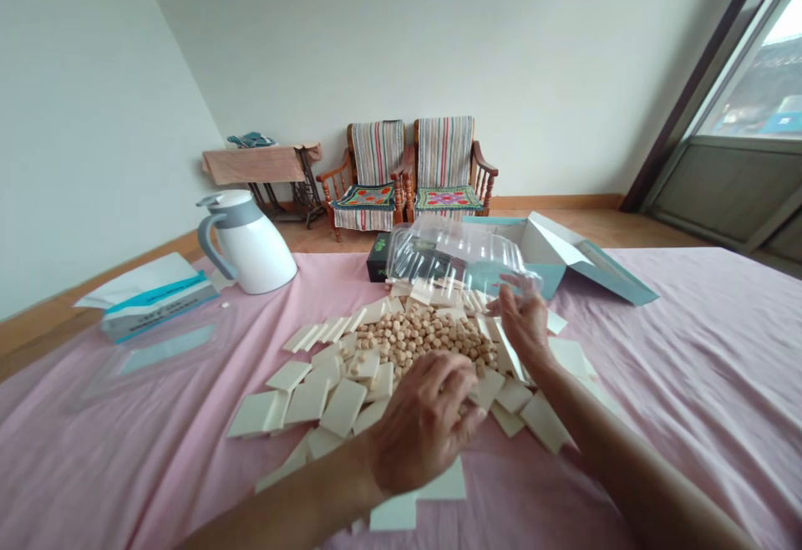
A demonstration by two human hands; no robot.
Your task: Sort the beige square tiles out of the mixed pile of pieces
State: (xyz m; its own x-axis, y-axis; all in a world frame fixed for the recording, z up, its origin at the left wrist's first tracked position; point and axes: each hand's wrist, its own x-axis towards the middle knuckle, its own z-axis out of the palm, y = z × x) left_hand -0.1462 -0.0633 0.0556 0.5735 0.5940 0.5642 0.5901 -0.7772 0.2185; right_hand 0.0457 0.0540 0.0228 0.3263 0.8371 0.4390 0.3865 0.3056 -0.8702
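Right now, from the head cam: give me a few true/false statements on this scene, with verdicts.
1. The right hand is at the rim of the clear plastic cover. True.
2. The left hand grips the white jug. False: it is over the tan round pieces, and the jug stands away from both hands.
3. Cream flat pieces lie around the tan round pieces. True.
4. The teal-and-white box is shut. False: its lid stands open.
5. Two wooden armchairs with striped covers stand beyond the hands. True.
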